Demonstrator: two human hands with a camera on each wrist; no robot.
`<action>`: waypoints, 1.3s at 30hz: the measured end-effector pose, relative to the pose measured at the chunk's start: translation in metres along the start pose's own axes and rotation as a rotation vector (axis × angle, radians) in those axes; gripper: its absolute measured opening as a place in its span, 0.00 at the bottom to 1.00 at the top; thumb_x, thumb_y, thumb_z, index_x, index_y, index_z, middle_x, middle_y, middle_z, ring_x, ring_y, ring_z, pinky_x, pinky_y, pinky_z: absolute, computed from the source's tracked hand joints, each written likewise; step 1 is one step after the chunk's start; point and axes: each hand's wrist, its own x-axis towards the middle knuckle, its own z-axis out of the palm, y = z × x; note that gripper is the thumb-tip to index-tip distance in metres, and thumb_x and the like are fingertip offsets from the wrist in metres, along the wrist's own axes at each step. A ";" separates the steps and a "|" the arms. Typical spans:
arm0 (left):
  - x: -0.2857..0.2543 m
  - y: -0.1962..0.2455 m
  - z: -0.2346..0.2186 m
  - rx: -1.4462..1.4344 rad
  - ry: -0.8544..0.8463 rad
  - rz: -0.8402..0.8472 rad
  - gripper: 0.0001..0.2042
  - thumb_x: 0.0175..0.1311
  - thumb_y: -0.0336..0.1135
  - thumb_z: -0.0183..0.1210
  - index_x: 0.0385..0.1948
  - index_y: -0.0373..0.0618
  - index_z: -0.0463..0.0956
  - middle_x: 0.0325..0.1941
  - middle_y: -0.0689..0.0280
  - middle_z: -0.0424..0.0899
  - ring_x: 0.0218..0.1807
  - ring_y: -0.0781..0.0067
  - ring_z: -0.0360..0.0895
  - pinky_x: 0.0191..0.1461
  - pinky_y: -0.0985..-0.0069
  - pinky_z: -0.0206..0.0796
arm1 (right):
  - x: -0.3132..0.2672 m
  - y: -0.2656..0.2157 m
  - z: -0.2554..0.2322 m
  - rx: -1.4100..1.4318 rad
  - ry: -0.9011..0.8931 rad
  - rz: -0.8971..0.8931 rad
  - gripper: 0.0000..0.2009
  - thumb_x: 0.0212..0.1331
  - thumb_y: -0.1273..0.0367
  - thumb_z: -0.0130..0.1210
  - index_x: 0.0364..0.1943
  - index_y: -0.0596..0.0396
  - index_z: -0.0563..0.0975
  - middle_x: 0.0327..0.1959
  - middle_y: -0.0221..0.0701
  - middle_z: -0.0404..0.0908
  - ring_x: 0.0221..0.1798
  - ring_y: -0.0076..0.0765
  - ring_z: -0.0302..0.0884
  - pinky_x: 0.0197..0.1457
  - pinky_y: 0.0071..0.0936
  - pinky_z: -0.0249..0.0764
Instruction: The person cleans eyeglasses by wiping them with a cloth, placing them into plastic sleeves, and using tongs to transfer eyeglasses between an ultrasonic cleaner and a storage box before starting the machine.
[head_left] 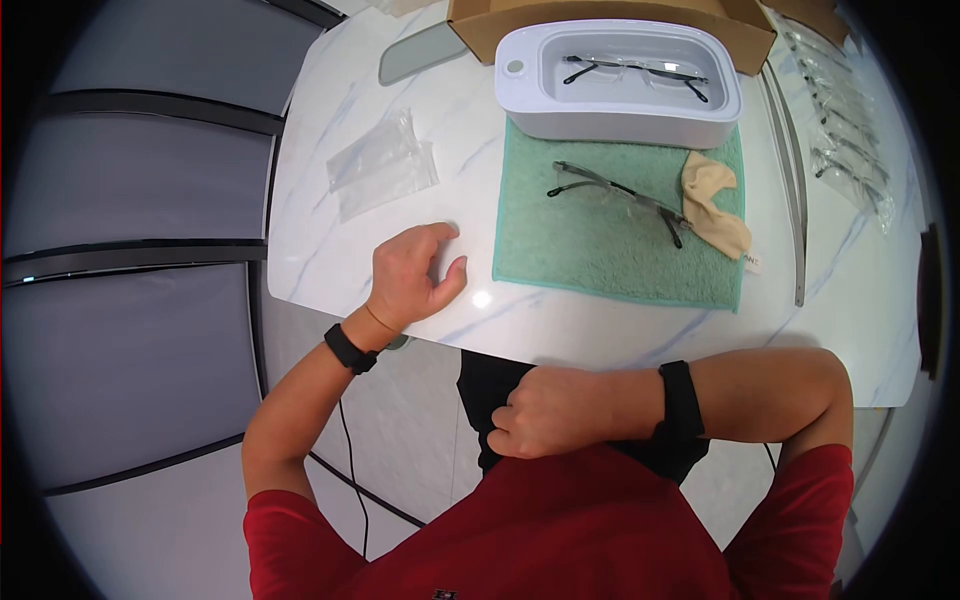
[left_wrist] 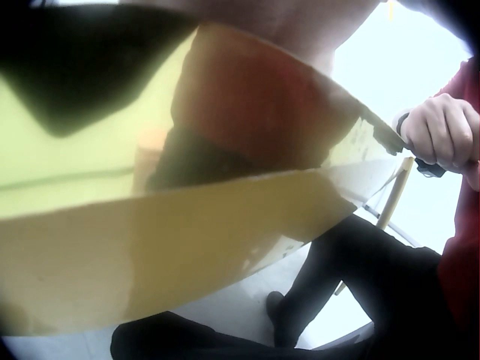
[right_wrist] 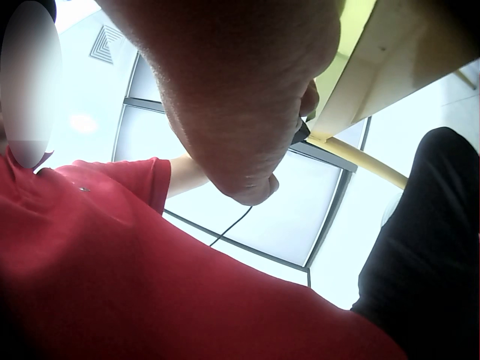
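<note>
My left hand point(head_left: 410, 275) rests on the white table near its front edge, fingers loosely bent, holding nothing. Below the edge, over the lap, my right hand point(head_left: 550, 412) lies with its fingers curled and nothing visible in it; the left wrist view also shows this right hand point(left_wrist: 442, 131). A green towel point(head_left: 580, 250) bears a pair of glasses point(head_left: 600, 180), with a beige cloth point(head_left: 704, 212) touching their right end. At the towel's back edge stands a white open-topped basin point(head_left: 620, 127) with another pair of glasses point(head_left: 640, 67) inside.
Clear plastic bags point(head_left: 380, 165) lie beyond my left hand, with a grey oval lid point(head_left: 422, 52) farther back. Behind the basin is a cardboard box point(head_left: 480, 25). On the right are a long metal strip point(head_left: 798, 215) and several bagged glasses point(head_left: 850, 165).
</note>
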 end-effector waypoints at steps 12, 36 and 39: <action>0.000 0.000 -0.001 0.010 -0.001 -0.016 0.13 0.51 0.33 0.67 0.38 0.44 0.79 0.21 0.67 0.74 0.18 0.69 0.70 0.23 0.73 0.63 | 0.001 0.000 -0.002 0.031 -0.028 0.020 0.07 0.53 0.69 0.56 0.26 0.58 0.76 0.21 0.35 0.80 0.25 0.43 0.84 0.26 0.40 0.79; 0.001 -0.001 0.000 -0.005 0.020 -0.032 0.12 0.50 0.31 0.67 0.37 0.45 0.79 0.19 0.69 0.71 0.17 0.72 0.69 0.23 0.74 0.61 | 0.000 0.002 0.003 0.005 0.077 0.027 0.08 0.48 0.69 0.57 0.21 0.54 0.69 0.18 0.30 0.71 0.20 0.35 0.78 0.20 0.34 0.75; 0.000 -0.001 0.001 -0.009 0.021 -0.037 0.12 0.50 0.31 0.67 0.37 0.45 0.79 0.19 0.69 0.71 0.17 0.72 0.68 0.23 0.74 0.60 | 0.001 0.002 -0.003 0.036 0.007 0.048 0.06 0.51 0.69 0.57 0.23 0.56 0.73 0.20 0.33 0.75 0.23 0.39 0.81 0.23 0.37 0.77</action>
